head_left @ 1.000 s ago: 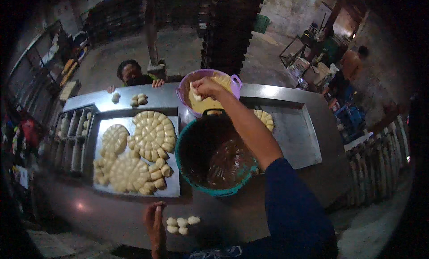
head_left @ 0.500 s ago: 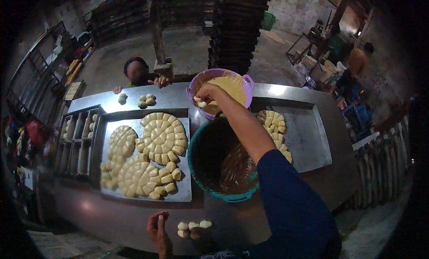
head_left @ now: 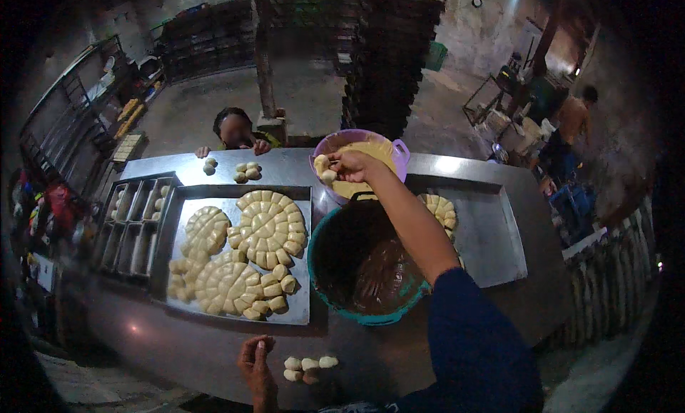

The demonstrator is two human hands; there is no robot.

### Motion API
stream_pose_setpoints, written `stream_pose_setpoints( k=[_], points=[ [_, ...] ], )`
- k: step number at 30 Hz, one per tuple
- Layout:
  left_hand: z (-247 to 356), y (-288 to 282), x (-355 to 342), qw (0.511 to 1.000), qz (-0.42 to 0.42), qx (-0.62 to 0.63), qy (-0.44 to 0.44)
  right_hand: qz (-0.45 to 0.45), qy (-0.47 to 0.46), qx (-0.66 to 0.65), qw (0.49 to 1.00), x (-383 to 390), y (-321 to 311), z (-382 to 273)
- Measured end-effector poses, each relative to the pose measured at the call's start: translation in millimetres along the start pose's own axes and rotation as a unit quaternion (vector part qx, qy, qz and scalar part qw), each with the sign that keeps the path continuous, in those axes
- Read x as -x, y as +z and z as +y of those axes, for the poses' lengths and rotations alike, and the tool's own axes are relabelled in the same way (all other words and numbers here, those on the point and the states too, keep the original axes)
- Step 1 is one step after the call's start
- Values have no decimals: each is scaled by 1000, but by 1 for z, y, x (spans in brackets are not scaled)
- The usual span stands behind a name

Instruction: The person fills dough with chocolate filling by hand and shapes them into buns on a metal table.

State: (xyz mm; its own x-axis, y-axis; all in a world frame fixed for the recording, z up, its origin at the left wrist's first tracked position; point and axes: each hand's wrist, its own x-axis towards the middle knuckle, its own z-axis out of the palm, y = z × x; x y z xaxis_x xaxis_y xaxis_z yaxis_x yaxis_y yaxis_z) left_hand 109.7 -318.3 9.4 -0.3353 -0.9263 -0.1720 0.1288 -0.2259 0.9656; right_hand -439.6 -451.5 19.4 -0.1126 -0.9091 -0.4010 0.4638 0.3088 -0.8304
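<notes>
My right hand (head_left: 351, 166) reaches across the table and is closed on small pale dough balls (head_left: 327, 176), over the left part of a purple basin (head_left: 360, 134) of yellow, paste-like filling. Nearer me stands a teal tub (head_left: 371, 319) with brown paste (head_left: 389, 274) low inside; my right forearm passes above it. My left hand (head_left: 257, 366) is held near the table's front edge, thumb and fingertips pinched together; whatever is between them is too small to make out. Beside it, several dough balls (head_left: 310, 364) sit in two short rows.
A metal tray (head_left: 303, 309) holds clustered dough pieces (head_left: 267, 227). Left of it are loaf tins (head_left: 134, 217). A second tray (head_left: 485, 231) lies right, with dough (head_left: 439, 210). A person (head_left: 239, 131) rests hands on the far edge near dough balls (head_left: 247, 172); another (head_left: 574, 120) is further back.
My right hand has lifted and turned slightly over the purple basin, still holding the dough balls. My left hand has barely moved. The whole view has shifted a little.
</notes>
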Motion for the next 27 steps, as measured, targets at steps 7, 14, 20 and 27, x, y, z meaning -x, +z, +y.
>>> stream_pose_setpoints(
  k=[7,14,20,27],
  points=[
    [13,41,14,964,-154,188,-105,-115,-151,-43,981,196,173,43],
    [24,59,66,886,-244,314,-237,-71,-162,-75,981,310,256,185],
    [0,43,106,865,-138,344,-338,-22,-110,-133,985,347,262,243],
    [-5,39,104,875,-154,360,-285,86,-311,165,932,365,255,281]
  ],
)
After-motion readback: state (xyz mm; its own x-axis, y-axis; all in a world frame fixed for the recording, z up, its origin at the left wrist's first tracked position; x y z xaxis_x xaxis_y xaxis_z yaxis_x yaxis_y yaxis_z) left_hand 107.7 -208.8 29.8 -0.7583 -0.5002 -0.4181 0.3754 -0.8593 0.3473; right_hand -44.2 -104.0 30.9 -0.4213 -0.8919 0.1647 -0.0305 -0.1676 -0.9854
